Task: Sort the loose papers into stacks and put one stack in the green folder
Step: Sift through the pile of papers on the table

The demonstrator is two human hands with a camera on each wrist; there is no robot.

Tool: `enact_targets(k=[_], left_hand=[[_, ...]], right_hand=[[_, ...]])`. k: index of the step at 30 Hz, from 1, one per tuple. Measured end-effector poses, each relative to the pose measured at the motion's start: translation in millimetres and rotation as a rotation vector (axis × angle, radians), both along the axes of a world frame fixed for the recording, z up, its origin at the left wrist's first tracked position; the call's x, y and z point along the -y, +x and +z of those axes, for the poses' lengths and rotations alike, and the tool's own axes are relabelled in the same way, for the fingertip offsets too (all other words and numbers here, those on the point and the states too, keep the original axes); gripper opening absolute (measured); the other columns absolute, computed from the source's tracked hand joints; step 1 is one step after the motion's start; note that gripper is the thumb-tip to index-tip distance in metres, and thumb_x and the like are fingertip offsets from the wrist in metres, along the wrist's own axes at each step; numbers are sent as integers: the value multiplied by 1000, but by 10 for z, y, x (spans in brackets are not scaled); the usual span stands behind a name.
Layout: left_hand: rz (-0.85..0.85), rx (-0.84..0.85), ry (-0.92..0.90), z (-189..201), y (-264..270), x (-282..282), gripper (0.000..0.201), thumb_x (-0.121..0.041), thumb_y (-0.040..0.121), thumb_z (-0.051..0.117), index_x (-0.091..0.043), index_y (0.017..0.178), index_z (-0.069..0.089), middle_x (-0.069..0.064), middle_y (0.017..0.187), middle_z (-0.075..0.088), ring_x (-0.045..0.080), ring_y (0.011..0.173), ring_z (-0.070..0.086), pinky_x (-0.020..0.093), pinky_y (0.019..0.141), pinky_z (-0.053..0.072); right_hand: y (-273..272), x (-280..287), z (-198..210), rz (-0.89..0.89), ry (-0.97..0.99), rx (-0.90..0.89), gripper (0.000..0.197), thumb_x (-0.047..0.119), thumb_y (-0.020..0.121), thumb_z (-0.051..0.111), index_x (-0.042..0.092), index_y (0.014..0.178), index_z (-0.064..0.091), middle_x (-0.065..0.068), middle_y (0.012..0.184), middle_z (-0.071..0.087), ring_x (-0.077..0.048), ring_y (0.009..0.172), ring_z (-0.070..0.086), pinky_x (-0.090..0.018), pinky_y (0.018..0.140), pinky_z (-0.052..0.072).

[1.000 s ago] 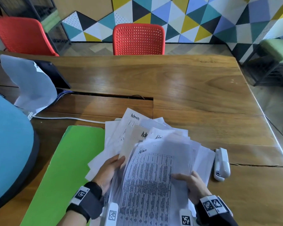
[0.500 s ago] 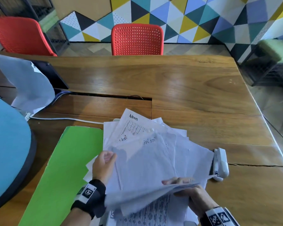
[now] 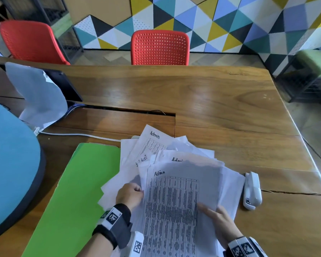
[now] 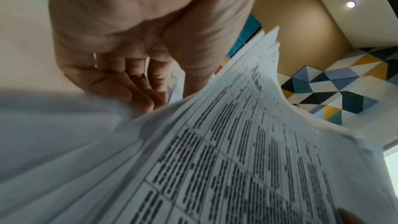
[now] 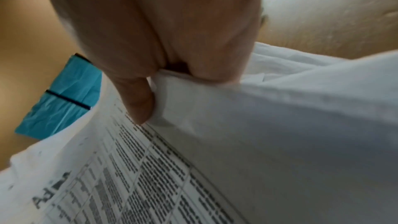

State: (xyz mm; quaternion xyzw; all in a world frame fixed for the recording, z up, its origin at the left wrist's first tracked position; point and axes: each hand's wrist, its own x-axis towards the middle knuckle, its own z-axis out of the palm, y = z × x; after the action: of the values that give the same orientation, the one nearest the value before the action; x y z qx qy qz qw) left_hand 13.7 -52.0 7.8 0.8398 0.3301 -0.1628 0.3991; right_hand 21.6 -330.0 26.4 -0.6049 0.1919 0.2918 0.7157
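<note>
My left hand (image 3: 130, 194) and right hand (image 3: 219, 222) both gripped the papers (image 3: 171, 210); I judged squaring their edges came before sorting.

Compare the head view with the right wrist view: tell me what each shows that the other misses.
Head only: the green folder left of the papers, the white stapler right of them, the left hand gripping their left edge, two red chairs.

Right wrist only: the right hand's thumb on the printed face, folded white edges pinched behind.

Both: the right hand holding the top "Admin" sheet.
</note>
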Motion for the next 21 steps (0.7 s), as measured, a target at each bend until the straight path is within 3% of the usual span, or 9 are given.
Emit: enact_targets(k=[2, 4, 7, 9, 12, 14, 16, 18, 21], left_hand=[[-29, 12, 14, -50, -13, 45, 37, 2, 77, 49, -18, 48, 38, -4, 52, 42, 20, 60, 41, 27, 55, 25], [-18, 36, 1, -61, -4, 75, 34, -4, 82, 52, -19, 55, 37, -2, 55, 41, 23, 63, 40, 28, 58, 26], [84, 115, 92, 41, 19, 12, 27, -14, 91, 50, -17, 67, 36, 13, 68, 52, 28, 66, 44, 33, 59, 31], [169, 212, 125, 184, -13, -162, 16, -16, 93, 46, -13, 78, 43, 19, 75, 58, 31, 66, 52, 36, 60, 37], [173, 438, -75, 573, -128, -483, 8, -21, 90, 53, -14, 87, 56, 19, 87, 69, 28, 70, 59, 39, 65, 45], [137, 592, -175, 1000, -212, -610, 23, -33, 82, 56, -15, 93, 64, 16, 91, 71, 20, 76, 60, 37, 71, 45], [77, 769, -240, 1436, -272, -574, 34, -38, 76, 57, -9, 91, 67, 22, 87, 68, 17, 71, 56, 31, 66, 43], [-15, 867, -312, 1740, -278, -355, 35, -37, 75, 60, -4, 85, 66, 26, 76, 62, 14, 62, 52, 25, 55, 42], [-225, 847, -344, 1817, -166, 211, 24, -28, 80, 61, -4, 79, 63, 16, 56, 51, 9, 53, 43, 29, 45, 37]], right_hand=[[4, 29, 49, -39, -45, -1, 20, 2, 85, 65, 0, 105, 70, -17, 99, 77, -30, 91, 72, -42, 91, 53], [29, 119, 55, -119, -107, 11, 18, 2, 85, 65, 1, 103, 70, -17, 97, 77, -32, 92, 70, -45, 95, 50], [92, 332, -33, -245, -231, 82, 27, 11, 83, 71, 3, 109, 69, -17, 103, 76, -37, 100, 69, -53, 98, 49], [148, 460, -86, -280, -359, 136, 21, 16, 82, 73, 4, 99, 71, -17, 103, 75, -38, 103, 67, -58, 97, 49], [237, 487, -1, -255, -453, 197, 2, 8, 87, 67, 6, 88, 68, -21, 102, 71, -32, 98, 64, -45, 90, 50], [276, 425, 62, -229, -458, 224, 10, 8, 89, 65, 3, 98, 67, -16, 96, 70, -30, 96, 63, -37, 84, 46], [288, 311, 108, -188, -477, 229, 18, 14, 90, 66, 1, 102, 66, -10, 90, 70, -30, 97, 64, -36, 82, 47], [293, 201, 70, -133, -487, 221, 25, 25, 86, 70, 6, 102, 68, -12, 94, 72, -32, 99, 66, -42, 88, 50], [275, 79, -24, -90, -467, 148, 66, 54, 69, 74, 1, 107, 63, -27, 108, 66, -38, 104, 64, -53, 98, 47]])
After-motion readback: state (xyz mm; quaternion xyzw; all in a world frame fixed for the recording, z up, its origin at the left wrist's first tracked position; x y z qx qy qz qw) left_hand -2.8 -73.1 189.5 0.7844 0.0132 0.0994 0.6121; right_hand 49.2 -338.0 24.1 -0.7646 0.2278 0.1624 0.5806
